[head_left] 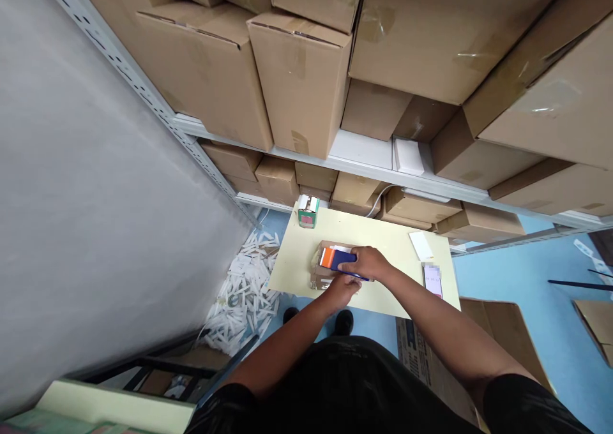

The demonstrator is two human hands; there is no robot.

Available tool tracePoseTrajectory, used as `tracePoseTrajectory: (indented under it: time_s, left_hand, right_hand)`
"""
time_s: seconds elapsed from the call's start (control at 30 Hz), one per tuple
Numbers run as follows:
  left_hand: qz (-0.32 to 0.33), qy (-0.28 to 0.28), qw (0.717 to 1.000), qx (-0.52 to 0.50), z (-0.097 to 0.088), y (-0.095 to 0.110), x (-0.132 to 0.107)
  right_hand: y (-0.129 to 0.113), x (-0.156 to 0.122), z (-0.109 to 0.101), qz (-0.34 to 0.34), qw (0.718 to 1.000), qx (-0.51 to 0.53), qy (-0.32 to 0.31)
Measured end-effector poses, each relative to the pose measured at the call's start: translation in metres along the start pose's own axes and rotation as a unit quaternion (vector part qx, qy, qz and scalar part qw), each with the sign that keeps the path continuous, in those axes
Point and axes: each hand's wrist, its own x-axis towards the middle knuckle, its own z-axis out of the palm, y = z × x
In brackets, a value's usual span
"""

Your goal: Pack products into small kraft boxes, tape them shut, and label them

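A small blue box with an orange and white end (340, 259) is gripped by my right hand (368, 263), its fingers closed over the right part. Beneath it lies a brown cardboard carton (316, 274) with clear tape along its edge, on the pale yellow table (292, 261). My left hand (341, 293) is at the near side of the blue box, fingers curled and pressed together close to its lower edge. Whatever those fingers pinch is too small to make out.
An opened green box (308, 212) stands at the table's far left corner. A white card (421, 246) and a phone (432, 279) lie to the right. Behind, metal shelves (359, 156) hold many cartons. White strips (244, 293) cover the floor at left; flattened cardboard (502, 332) lies right.
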Motion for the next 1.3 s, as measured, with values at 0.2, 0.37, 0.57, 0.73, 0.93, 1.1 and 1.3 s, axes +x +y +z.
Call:
tracePoseTrajectory:
  time_s: [0.2,0.37,0.57,0.73,0.93,1.1,1.3]
  left_hand:
    - [0.1,0.173,0.949,0.245,-0.069,-0.005,-0.034]
    - [0.136,0.057,0.905,0.398,-0.115,-0.014,-0.002]
    - [0.139,-0.004,0.889,0.436,-0.126,-0.031,0.024]
    - [0.178,-0.012,0.871,0.458,-0.123,-0.03,0.029]
    - [0.179,-0.033,0.861,0.476,-0.122,-0.03,0.039]
    - [0.19,-0.024,0.859,0.476,-0.125,-0.035,0.039]
    - [0.194,-0.031,0.859,0.473,-0.124,-0.036,0.046]
  right_hand:
    - [0.01,0.003,0.003,0.006,0.998,0.058,-0.002]
    - [0.013,0.008,0.006,0.002,0.997,0.083,-0.002]
    - [0.015,0.011,0.001,0.01,0.997,0.07,-0.01]
    - [0.032,0.008,-0.006,0.01,0.996,0.09,-0.025]
    - [0.077,-0.004,-0.014,0.032,0.985,0.162,-0.04]
    - [0.123,-0.019,-0.018,0.051,0.979,0.191,-0.043]
    - [0.161,-0.033,-0.021,0.055,0.976,0.206,-0.055]
